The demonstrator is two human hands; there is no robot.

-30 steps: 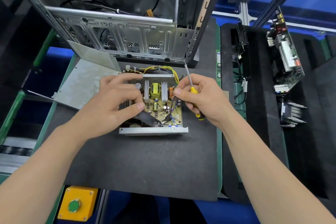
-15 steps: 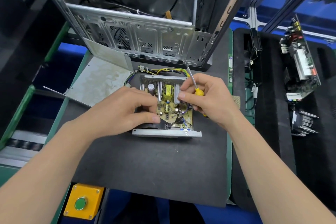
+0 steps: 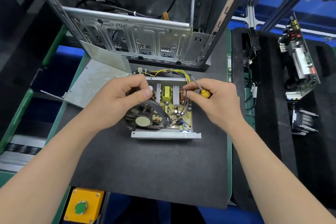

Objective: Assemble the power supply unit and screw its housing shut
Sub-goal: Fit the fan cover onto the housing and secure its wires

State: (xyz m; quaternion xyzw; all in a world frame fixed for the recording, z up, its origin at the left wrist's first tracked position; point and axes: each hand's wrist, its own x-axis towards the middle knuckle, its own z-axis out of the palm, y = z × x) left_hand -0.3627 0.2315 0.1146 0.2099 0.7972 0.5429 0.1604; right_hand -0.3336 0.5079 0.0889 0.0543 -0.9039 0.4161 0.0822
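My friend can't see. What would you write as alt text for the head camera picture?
Two bare hands work over an open power supply box on a dark mat. The right hand holds a yellow-handled screwdriver; the left hand curls over the black fan inside, its grip hidden. An open metal computer case stands behind.

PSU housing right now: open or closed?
Open. The power supply unit has no cover on: its circuit board and fan show from above. A metal panel lies left of it.
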